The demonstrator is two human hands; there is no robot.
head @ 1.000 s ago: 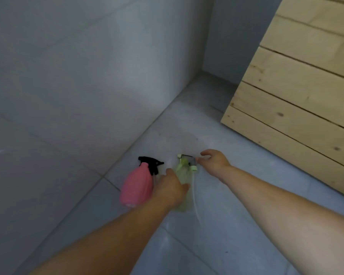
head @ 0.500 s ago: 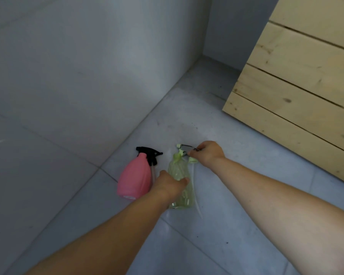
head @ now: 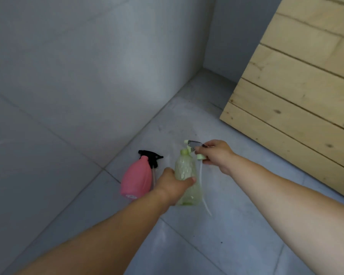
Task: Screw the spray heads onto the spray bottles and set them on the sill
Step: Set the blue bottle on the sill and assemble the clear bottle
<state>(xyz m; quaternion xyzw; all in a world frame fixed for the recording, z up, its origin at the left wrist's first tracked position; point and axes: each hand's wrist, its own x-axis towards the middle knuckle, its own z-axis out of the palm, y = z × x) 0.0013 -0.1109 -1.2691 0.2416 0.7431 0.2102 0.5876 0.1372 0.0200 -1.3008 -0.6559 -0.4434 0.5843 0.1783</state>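
Note:
A pale green translucent spray bottle [head: 184, 167] is gripped around its lower body by my left hand [head: 172, 185]. My right hand [head: 214, 155] pinches a light green spray head [head: 193, 147] just right of the bottle's neck; its white dip tube [head: 204, 193] hangs down outside the bottle. A pink spray bottle [head: 135, 181] lies on the grey floor to the left, with a black spray head [head: 150, 157] at its neck and a tube along its right side.
A grey tiled wall [head: 77, 76] rises to the left and meets the tiled floor [head: 216, 245] just behind the bottles. A slanted panel of light wooden boards [head: 298, 108] stands at the right. No sill is in view.
My left hand closed on the green bottle and raised it. My right hand took the green spray head and lifted it beside the neck. The pink bottle stayed in place.

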